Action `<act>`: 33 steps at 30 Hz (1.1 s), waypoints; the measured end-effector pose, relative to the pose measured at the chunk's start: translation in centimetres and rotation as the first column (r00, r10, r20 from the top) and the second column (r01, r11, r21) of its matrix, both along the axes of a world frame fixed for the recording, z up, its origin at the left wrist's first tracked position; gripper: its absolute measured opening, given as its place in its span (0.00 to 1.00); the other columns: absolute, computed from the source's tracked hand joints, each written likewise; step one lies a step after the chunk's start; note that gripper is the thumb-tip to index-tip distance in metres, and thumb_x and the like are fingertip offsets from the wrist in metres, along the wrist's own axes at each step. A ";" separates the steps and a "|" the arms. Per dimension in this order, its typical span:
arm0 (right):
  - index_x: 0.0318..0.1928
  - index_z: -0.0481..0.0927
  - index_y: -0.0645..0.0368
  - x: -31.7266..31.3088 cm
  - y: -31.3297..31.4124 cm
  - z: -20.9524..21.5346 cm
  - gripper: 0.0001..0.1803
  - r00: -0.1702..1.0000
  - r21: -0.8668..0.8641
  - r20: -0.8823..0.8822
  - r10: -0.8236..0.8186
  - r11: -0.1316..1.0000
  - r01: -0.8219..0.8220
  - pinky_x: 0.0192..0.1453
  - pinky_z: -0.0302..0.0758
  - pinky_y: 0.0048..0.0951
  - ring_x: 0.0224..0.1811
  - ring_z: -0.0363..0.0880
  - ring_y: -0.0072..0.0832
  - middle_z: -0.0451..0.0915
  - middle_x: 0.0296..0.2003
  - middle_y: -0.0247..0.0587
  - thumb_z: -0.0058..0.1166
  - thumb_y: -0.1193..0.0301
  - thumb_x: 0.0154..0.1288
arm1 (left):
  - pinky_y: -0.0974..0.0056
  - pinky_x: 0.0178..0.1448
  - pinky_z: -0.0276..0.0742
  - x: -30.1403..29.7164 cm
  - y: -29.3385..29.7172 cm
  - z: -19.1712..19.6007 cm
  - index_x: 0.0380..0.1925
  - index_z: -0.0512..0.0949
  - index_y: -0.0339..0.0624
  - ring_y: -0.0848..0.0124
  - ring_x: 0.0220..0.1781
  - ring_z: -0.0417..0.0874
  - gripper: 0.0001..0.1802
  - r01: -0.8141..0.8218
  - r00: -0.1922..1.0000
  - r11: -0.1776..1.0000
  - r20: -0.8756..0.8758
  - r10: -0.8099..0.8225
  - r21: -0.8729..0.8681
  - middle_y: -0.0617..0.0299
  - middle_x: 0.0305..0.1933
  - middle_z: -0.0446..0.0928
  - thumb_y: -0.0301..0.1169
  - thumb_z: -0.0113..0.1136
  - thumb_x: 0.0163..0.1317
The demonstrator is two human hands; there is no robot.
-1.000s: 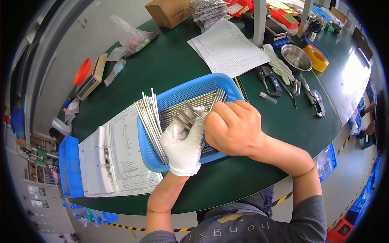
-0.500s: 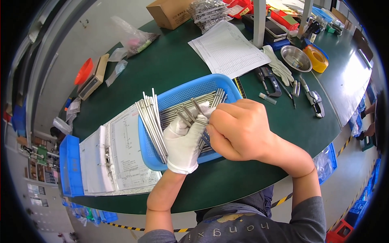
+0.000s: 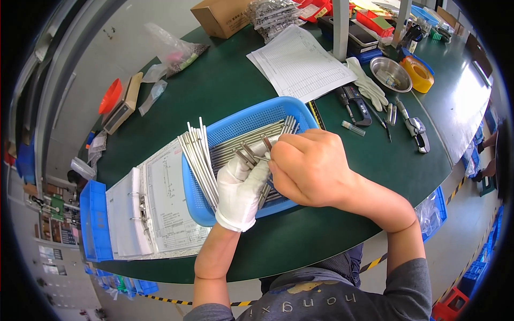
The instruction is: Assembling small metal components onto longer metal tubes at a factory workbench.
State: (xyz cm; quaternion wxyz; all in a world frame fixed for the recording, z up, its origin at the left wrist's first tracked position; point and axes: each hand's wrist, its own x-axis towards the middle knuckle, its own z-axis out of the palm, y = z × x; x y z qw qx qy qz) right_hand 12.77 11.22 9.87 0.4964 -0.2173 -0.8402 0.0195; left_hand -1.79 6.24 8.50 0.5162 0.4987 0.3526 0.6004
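My left hand (image 3: pixel 238 195), in a white glove, is closed around several metal rods (image 3: pixel 246 155), whose ends stick up past the fingers. Bare and curled, my right hand (image 3: pixel 313 170) pinches a thin metal piece close to those rod ends; most of it is hidden by the fingers. Both hands are above a blue perforated basket (image 3: pixel 197 209). Inside it lie many long silvery rods (image 3: pixel 251 140), and another bundle of rods (image 3: pixel 199 163) leans over its left side.
Left of the basket lies an open ring binder (image 3: pixel 168 214) with drawings, beside a blue bin (image 3: pixel 95 224). Paper sheets (image 3: pixel 300 64) lie behind. Rightward are a micrometer (image 3: pixel 355 107), another gauge (image 3: pixel 416 131), a white glove (image 3: pixel 367 85), a metal bowl (image 3: pixel 391 74) and yellow tape (image 3: pixel 417 75).
My right hand has shifted slightly up and left, and a thin metal piece now shows at its fingertips. The gloved left hand has tilted a little, still holding the rods.
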 end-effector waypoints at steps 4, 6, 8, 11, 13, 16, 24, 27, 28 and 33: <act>0.19 0.67 0.59 -0.2 -0.8 0.0 0.08 0.995 0.064 0.033 -0.090 0.994 0.088 0.16 0.61 0.31 0.12 0.64 0.34 0.66 0.15 0.36 0.55 0.78 0.43 | 0.71 0.53 0.71 0.6 -0.3 0.2 0.52 0.71 0.32 0.77 0.46 0.76 0.17 0.026 1.000 0.999 0.015 -0.026 0.026 0.59 0.48 0.76 0.19 0.49 0.62; 0.19 0.67 0.60 -0.2 -1.4 0.2 0.08 0.993 -0.017 0.023 -0.116 0.993 0.117 0.15 0.61 0.32 0.11 0.65 0.36 0.67 0.14 0.38 0.54 0.78 0.46 | 0.72 0.53 0.71 0.7 -0.4 0.1 0.52 0.71 0.32 0.77 0.46 0.76 0.16 0.028 1.000 0.998 -0.012 -0.028 0.060 0.59 0.48 0.76 0.19 0.49 0.62; 0.19 0.67 0.60 -0.3 -1.8 0.2 0.08 0.996 -0.115 -0.017 -0.093 0.989 0.091 0.15 0.62 0.33 0.11 0.66 0.37 0.68 0.14 0.40 0.53 0.77 0.48 | 0.73 0.52 0.71 0.9 -0.5 0.0 0.51 0.72 0.32 0.78 0.45 0.76 0.16 -0.034 0.999 0.997 -0.036 0.037 0.067 0.61 0.47 0.77 0.20 0.50 0.63; 0.20 0.67 0.61 -0.1 -1.9 0.4 0.08 0.996 -0.276 -0.058 -0.061 0.960 0.042 0.15 0.63 0.34 0.12 0.67 0.40 0.69 0.14 0.42 0.52 0.77 0.51 | 0.73 0.51 0.71 1.0 -0.5 0.2 0.50 0.72 0.33 0.79 0.45 0.75 0.15 -0.076 0.993 0.997 -0.085 0.077 0.021 0.62 0.46 0.77 0.20 0.51 0.63; 0.20 0.68 0.61 0.0 -1.7 0.4 0.09 0.997 -0.339 -0.061 -0.044 0.941 0.021 0.16 0.63 0.35 0.12 0.67 0.40 0.70 0.15 0.43 0.52 0.76 0.52 | 0.73 0.50 0.71 0.9 -0.3 0.1 0.50 0.73 0.33 0.79 0.44 0.75 0.15 -0.065 0.996 0.997 -0.056 0.067 0.031 0.62 0.46 0.77 0.21 0.51 0.63; 0.19 0.68 0.58 0.1 -1.4 0.3 0.09 1.000 -0.317 0.004 -0.020 0.948 0.021 0.17 0.68 0.34 0.14 0.73 0.38 0.71 0.14 0.41 0.54 0.71 0.48 | 0.73 0.49 0.71 0.7 0.0 0.1 0.50 0.73 0.34 0.79 0.43 0.75 0.15 -0.049 0.999 0.998 -0.009 0.050 0.035 0.62 0.46 0.77 0.21 0.51 0.63; 0.17 0.64 0.57 -0.8 -1.0 -0.3 0.10 0.997 0.046 0.012 -0.081 0.996 0.081 0.16 0.65 0.29 0.12 0.69 0.31 0.65 0.14 0.35 0.54 0.76 0.40 | 0.73 0.49 0.71 0.8 0.1 -0.1 0.49 0.73 0.33 0.79 0.43 0.76 0.15 -0.059 0.998 0.998 0.028 0.059 0.018 0.62 0.45 0.77 0.22 0.53 0.62; 0.16 0.62 0.56 -0.9 -0.9 -0.5 0.11 0.987 0.162 0.020 -0.158 0.975 0.152 0.15 0.64 0.27 0.12 0.68 0.27 0.64 0.14 0.33 0.53 0.76 0.36 | 0.73 0.50 0.71 0.9 0.0 -0.2 0.50 0.73 0.33 0.79 0.44 0.76 0.15 -0.070 0.998 0.997 0.006 0.070 0.028 0.62 0.46 0.77 0.22 0.53 0.62; 0.16 0.62 0.56 -0.9 -1.0 -0.5 0.11 0.988 0.162 0.022 -0.156 0.975 0.150 0.15 0.64 0.27 0.12 0.68 0.27 0.64 0.14 0.33 0.53 0.76 0.36 | 0.72 0.50 0.71 0.9 -0.1 -0.2 0.50 0.73 0.33 0.79 0.44 0.76 0.15 -0.078 0.997 0.997 -0.009 0.078 0.021 0.61 0.46 0.77 0.22 0.53 0.62; 0.17 0.63 0.56 -0.9 -1.5 -0.3 0.10 0.989 0.102 0.018 -0.150 0.984 0.147 0.15 0.65 0.29 0.11 0.69 0.29 0.65 0.13 0.34 0.53 0.76 0.39 | 0.72 0.51 0.72 0.9 -0.2 -0.4 0.50 0.73 0.33 0.78 0.46 0.76 0.15 -0.092 0.991 0.995 -0.089 0.095 0.040 0.60 0.48 0.76 0.21 0.52 0.62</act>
